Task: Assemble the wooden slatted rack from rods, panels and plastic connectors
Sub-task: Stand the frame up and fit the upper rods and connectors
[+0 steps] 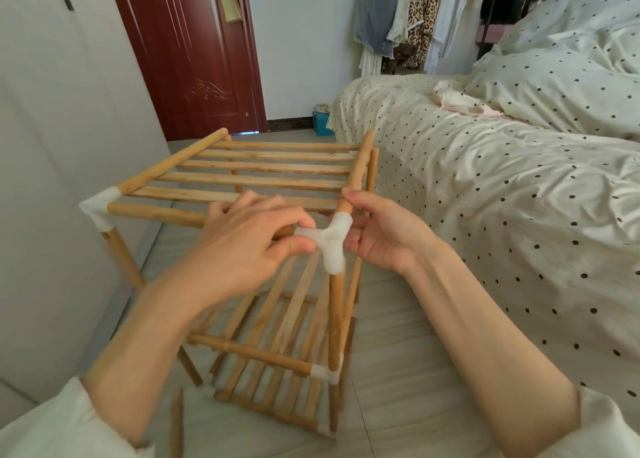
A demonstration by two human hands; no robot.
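Two hands worked at one corner of the wooden rack (242, 180), which stood on the pale floor (398, 336) between a grey cabinet (62, 145) and a polka-dot bed (485, 197).

Item: white three-way plastic connector (333, 241), at the near right top corner, seated on the upright rod (335, 319) below it.

Item: left hand (242, 246), fingers curled round the near horizontal rod (156, 213) where it met the connector's side socket, thumb and forefinger pinching at the socket mouth.

Item: right hand (377, 229), fingers wrapped round the right side rail (358, 166) just above the connector, palm cupped behind the joint.

Item: top slatted panel (259, 170), lying between the two side rails. Lower shelf (277, 364) already joined by its own white connector (325, 374).

Item: one loose rod (176, 423) on the floor, near the left sleeve.

Risks, as judged: either rod could have entered its socket at a slant and jammed, or seated only partway. Hard pushing might have levered the opposite corner connector (98, 209) loose, or pulled the upright out from below. A fingertip at the socket mouth risked a pinch.
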